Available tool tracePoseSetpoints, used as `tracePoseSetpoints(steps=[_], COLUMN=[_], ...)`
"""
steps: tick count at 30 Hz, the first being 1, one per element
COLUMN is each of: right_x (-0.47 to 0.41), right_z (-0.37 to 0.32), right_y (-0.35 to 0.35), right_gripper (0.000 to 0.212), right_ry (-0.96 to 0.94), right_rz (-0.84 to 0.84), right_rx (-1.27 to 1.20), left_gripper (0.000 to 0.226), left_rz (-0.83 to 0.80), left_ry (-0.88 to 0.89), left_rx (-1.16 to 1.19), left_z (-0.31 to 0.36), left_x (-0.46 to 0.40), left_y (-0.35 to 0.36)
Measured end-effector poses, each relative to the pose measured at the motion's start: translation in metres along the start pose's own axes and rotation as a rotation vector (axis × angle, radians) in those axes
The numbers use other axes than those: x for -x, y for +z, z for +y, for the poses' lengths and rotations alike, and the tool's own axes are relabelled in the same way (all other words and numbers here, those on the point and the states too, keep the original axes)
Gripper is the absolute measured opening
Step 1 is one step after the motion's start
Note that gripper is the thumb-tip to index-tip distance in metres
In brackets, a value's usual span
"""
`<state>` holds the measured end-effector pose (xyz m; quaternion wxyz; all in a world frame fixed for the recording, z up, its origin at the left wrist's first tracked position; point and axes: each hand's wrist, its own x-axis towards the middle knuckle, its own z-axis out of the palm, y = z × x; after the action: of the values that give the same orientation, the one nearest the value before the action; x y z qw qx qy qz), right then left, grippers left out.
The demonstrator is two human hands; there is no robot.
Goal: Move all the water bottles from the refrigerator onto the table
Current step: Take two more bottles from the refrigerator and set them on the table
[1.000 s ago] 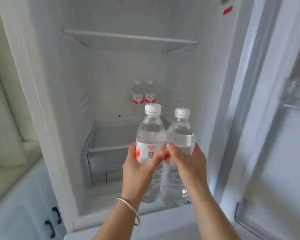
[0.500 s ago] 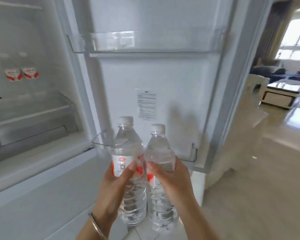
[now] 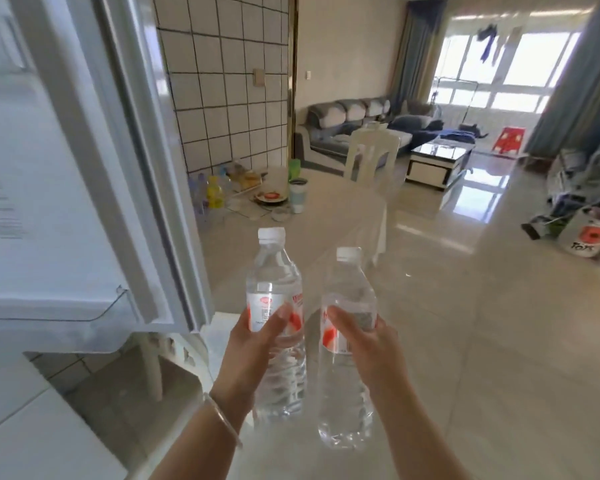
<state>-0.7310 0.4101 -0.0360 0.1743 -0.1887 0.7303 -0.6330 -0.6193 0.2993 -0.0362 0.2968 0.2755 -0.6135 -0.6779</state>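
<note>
Two upright water bottles sit side by side, slightly apart — the left bottle (image 3: 276, 317) in the left hand (image 3: 253, 344), the right bottle (image 3: 349, 344) in the right hand (image 3: 368, 344). The open refrigerator door (image 3: 84, 161) stands at left. The table (image 3: 326, 230) stretches ahead (dishes (image 3: 269, 199) at its far end), a chair (image 3: 371, 154) behind it — a sofa (image 3: 347, 123) farther back.

Two clear water bottles (image 3: 278, 306), white caps, red-and-white labels. Refrigerator door (image 3: 66, 168) white. At twelve o'clock, wall tiles (image 3: 222, 81) white with a dark grid.

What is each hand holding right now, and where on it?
The left hand grips one water bottle around its labelled middle. The right hand grips a second water bottle likewise at its label band.
</note>
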Motion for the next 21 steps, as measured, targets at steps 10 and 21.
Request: tracePoseSetpoints(steps=[10, 21], right_x=[-0.127, -0.369], right_z=[0.041, 0.011], right_y=[-0.051, 0.019], right_gripper=[0.037, 0.056], right_ry=[0.053, -0.023], right_rz=[0.04, -0.013], right_rx=[0.067, 0.051], left_gripper=[0.05, 0.079], left_rz=[-0.012, 0.128], left_ry=[-0.108, 0.012], left_rx=[0.114, 0.153], left_z=[-0.044, -0.037], left_x=[-0.107, -0.376], left_y=[0.09, 0.101])
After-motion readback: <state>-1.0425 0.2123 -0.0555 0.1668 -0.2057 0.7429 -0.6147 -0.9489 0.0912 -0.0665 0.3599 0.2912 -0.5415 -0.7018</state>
